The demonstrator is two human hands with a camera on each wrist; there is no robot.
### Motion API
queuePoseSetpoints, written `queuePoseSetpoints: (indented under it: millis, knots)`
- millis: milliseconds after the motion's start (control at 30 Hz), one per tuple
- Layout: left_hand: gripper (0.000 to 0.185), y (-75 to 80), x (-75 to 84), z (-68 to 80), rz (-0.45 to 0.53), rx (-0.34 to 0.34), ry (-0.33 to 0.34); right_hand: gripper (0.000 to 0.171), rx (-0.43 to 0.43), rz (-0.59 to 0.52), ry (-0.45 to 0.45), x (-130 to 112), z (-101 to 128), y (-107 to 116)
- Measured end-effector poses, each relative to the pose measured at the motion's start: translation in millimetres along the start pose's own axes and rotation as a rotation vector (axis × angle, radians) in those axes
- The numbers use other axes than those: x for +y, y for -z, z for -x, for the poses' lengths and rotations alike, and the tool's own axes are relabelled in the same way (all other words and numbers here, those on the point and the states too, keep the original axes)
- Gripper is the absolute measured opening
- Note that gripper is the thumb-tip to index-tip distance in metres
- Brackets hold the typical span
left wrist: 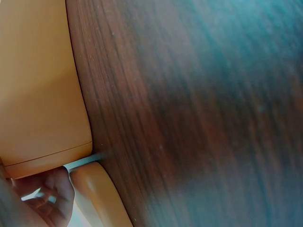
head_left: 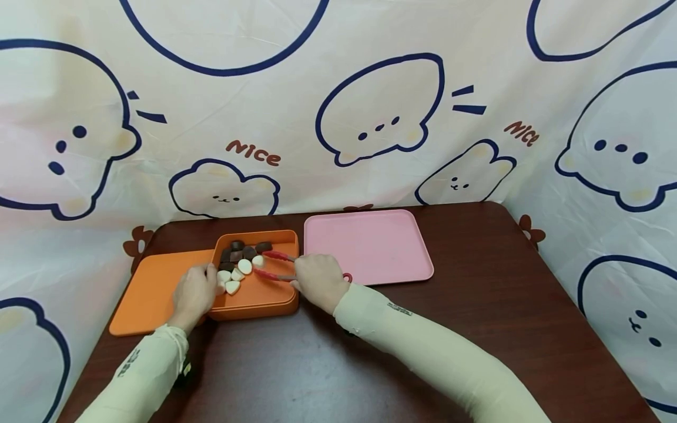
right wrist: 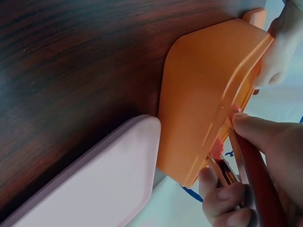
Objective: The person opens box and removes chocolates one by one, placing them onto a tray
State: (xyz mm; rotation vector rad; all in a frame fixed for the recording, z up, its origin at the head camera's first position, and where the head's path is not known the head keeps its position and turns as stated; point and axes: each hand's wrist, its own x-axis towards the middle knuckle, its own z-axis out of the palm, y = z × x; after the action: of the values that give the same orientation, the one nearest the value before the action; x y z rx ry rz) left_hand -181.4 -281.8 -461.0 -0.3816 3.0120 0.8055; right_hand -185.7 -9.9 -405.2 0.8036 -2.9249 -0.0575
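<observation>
An orange box (head_left: 254, 312) stands on the table, with small dark brown pieces (head_left: 249, 252) toward its back left and white pieces (head_left: 233, 286) in front of them. My left hand (head_left: 194, 294) grips the box's left wall, thumb over the rim; its fingers (left wrist: 57, 189) show beside the box in the left wrist view. A pair of red-tipped tongs (head_left: 271, 275) is held in my right hand (head_left: 320, 279). Their arms are spread inside the box, the tips close to a white piece (head_left: 257, 261). Whether they touch it, I cannot tell.
Left of the box lies a flat orange lid (head_left: 153, 291), partly behind my left forearm. A pink tray (head_left: 370, 244) is just right of the box. The dark wooden table (head_left: 476, 294) meets a patterned cloth (head_left: 296, 188) at its back and sides.
</observation>
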Motion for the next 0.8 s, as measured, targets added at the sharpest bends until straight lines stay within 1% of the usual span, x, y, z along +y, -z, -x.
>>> queuePoseSetpoints:
  millis: [233,400,567,700,800]
  knots:
    - [0.055,-0.7,1.2,-0.2,-0.017,-0.012,0.021,0.028,0.026,0.034,0.013,-4,-5,-6]
    - [0.055,-1.2,-0.2,1.5,-0.012,-0.014,0.023,0.026,0.018,0.026,0.014,-3,-5,-9]
    - [0.055,-1.2,-1.3,2.7,-0.011,-0.020,0.027,0.027,0.027,0.015,0.008,-1,-3,-11]
    - [0.056,-0.7,-0.2,1.4,-0.009,-0.005,0.022,0.030,0.043,0.022,0.002,0,-4,-10]
    - [0.055,-1.6,0.2,1.4,-0.007,0.003,0.015,0.032,0.038,0.023,0.003,-1,-6,-9]
